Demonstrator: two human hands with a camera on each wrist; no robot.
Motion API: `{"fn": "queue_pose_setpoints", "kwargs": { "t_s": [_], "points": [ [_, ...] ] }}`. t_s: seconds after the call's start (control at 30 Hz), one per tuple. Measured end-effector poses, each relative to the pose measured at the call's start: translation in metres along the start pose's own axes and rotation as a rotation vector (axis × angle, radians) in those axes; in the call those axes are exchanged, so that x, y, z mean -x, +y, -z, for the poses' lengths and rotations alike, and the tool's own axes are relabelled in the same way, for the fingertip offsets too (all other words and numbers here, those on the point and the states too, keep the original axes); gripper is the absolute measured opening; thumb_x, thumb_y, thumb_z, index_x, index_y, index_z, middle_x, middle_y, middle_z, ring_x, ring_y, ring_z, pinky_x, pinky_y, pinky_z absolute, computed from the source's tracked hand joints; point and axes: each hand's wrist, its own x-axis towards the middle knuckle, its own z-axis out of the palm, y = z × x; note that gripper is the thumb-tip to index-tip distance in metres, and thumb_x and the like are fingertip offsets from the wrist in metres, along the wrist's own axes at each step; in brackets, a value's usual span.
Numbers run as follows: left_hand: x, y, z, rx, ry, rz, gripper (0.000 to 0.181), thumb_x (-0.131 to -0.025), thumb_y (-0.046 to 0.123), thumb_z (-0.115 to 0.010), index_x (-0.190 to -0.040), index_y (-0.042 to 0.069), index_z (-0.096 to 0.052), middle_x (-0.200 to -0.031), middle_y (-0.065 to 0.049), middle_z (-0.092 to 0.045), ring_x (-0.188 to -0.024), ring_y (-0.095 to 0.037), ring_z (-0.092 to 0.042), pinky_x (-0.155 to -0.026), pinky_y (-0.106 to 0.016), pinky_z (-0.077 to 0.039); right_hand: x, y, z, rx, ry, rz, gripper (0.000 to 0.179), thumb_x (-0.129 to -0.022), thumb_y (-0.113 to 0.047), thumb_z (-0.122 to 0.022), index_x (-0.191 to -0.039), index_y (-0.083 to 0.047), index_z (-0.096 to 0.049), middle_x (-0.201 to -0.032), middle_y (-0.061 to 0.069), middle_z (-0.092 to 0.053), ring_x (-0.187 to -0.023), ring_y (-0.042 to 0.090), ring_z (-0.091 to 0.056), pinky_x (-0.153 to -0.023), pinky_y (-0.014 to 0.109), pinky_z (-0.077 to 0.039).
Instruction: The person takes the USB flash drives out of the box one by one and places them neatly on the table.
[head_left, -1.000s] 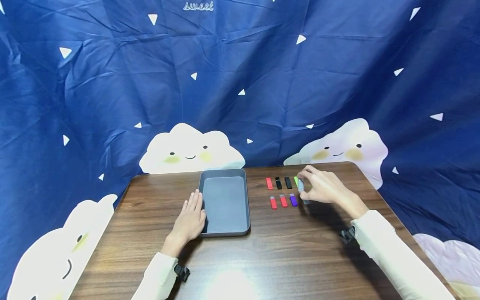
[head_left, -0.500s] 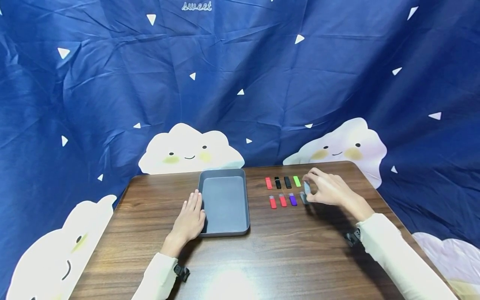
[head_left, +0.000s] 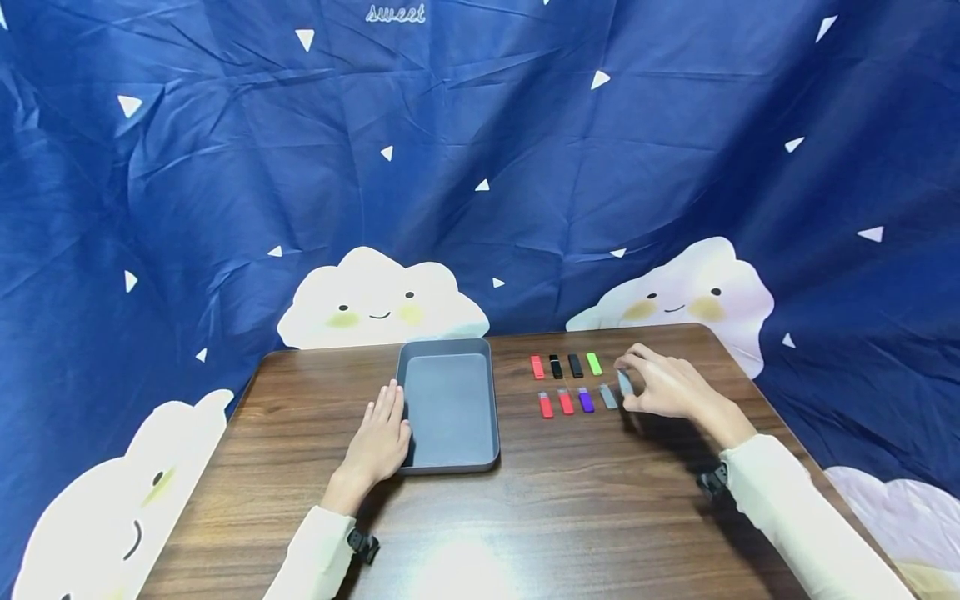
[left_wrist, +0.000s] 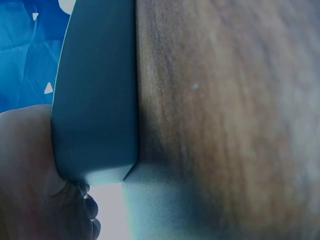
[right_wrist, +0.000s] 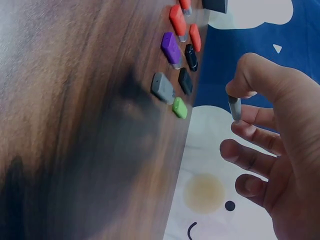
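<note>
In the head view, my right hand point(head_left: 667, 386) pinches a grey USB flash drive point(head_left: 626, 383) between thumb and fingertips, above the right part of the table. The right wrist view shows the drive point(right_wrist: 234, 107) edge-on, with the other fingers loosely bent beneath. A second grey flash drive point(head_left: 608, 397) lies just left of this hand, below a green one point(head_left: 594, 363). My left hand point(head_left: 380, 440) rests against the left side of a grey rectangular tray point(head_left: 450, 408), fingers extended along its rim. Close up, the left wrist view shows the tray's outer wall point(left_wrist: 95, 90) touching that hand.
Left of the grey and green drives lie a purple drive point(head_left: 587, 400), two black ones point(head_left: 556, 366) and several red ones point(head_left: 537, 367), in two rows. The wooden table point(head_left: 570, 500) ends at a blue cloth backdrop point(head_left: 450, 125) with cloud faces.
My right hand has moved right with the grey flash drive, uncovering the green drive and the other grey one. The left hand and the tray have stayed in place.
</note>
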Motion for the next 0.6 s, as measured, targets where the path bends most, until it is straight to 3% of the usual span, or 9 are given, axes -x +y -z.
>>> {"fn": "queue_pose_setpoints", "kwargs": {
  "t_s": [0.33, 0.6],
  "points": [
    [0.000, 0.000, 0.001, -0.007, 0.011, -0.010, 0.062, -0.111, 0.018, -0.043, -0.163, -0.012, -0.028, -0.175, -0.027, -0.023, -0.163, -0.045, -0.024, -0.132, -0.062, -0.024, 0.004, 0.013, -0.009, -0.016, -0.022, -0.027, 0.054, -0.073, -0.032, -0.086, -0.123, -0.015, -0.073, -0.119, -0.001, -0.064, -0.075, 0.013, -0.062, -0.064, 0.042, -0.054],
    [0.001, 0.000, 0.001, -0.013, 0.010, -0.019, 0.061, -0.110, 0.017, -0.044, -0.162, -0.013, -0.029, -0.174, -0.028, -0.023, -0.162, -0.045, -0.025, -0.131, -0.063, -0.025, 0.006, 0.021, -0.015, -0.055, -0.052, -0.054, 0.055, -0.076, -0.028, -0.086, -0.126, -0.012, -0.071, -0.119, 0.005, -0.072, -0.101, 0.030, -0.076, -0.074, 0.050, -0.059]
  ]
}}
